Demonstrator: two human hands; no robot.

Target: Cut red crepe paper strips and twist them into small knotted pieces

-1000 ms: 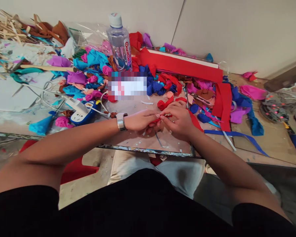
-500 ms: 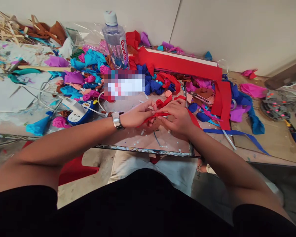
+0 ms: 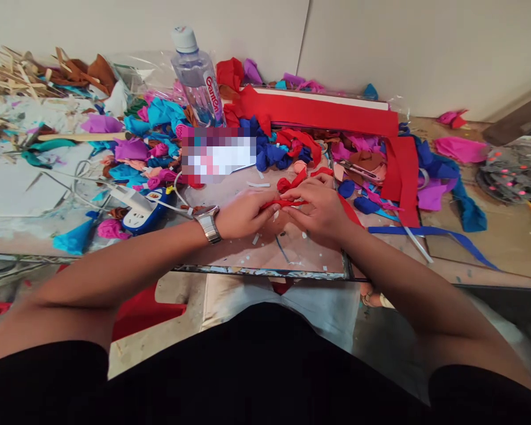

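Observation:
A narrow red crepe paper strip (image 3: pixel 292 203) is stretched between my hands, low over the table. My left hand (image 3: pixel 246 213), with a metal watch (image 3: pixel 209 224) at the wrist, pinches its left part between thumb and fingers. Close by on the right, my right hand (image 3: pixel 319 208) has thumb and fingers closed on the same strip. Its tail (image 3: pixel 351 213) runs out beyond the right hand. Just behind the fingers lies a crumpled red paper piece (image 3: pixel 288 182). My fingers partly hide the strip.
A water bottle (image 3: pixel 199 88) stands at the back, near a blurred-out flat object (image 3: pixel 221 156). Crumpled coloured paper surrounds a power strip (image 3: pixel 144 215) with cables on the left. On the right lie a utility knife (image 3: pixel 360 171), red sheets (image 3: pixel 402 183) and a blue strip (image 3: pixel 433 233).
My left fingers, raised and curled before, now lie lower and flatter along the red strip. A white paper scrap behind them has come into sight. The view has shifted slightly.

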